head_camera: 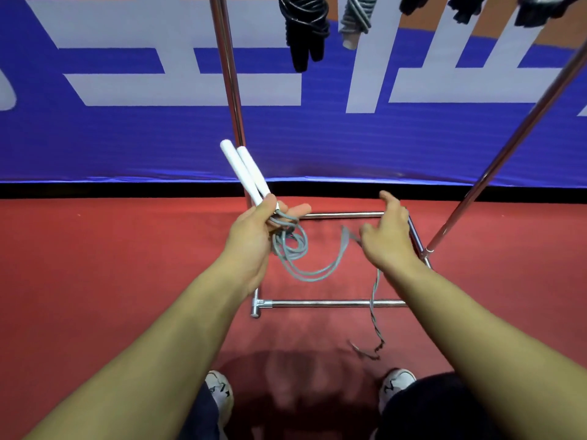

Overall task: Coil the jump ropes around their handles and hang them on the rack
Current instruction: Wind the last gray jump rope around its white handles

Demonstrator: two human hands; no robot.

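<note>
My left hand (254, 236) grips the lower ends of two white handles (243, 169) held side by side, pointing up and away. A grey rope (298, 268) hangs from them in loose loops under that hand and swings across to my right hand (386, 236), which pinches it between thumb and fingers. From the right hand the doubled, twisted rope (374, 312) drops to the red floor. Above, a coiled black rope (303, 30) and a coiled grey rope (354, 17) hang from the rack, whose top bar is out of view.
The chrome rack has a left upright (230, 81), a slanted right upright (508, 147) and a base frame (333, 302) on the red floor. More black coils (540, 7) hang at top right. A blue and white banner (127, 138) stands behind. My shoes (219, 392) are below.
</note>
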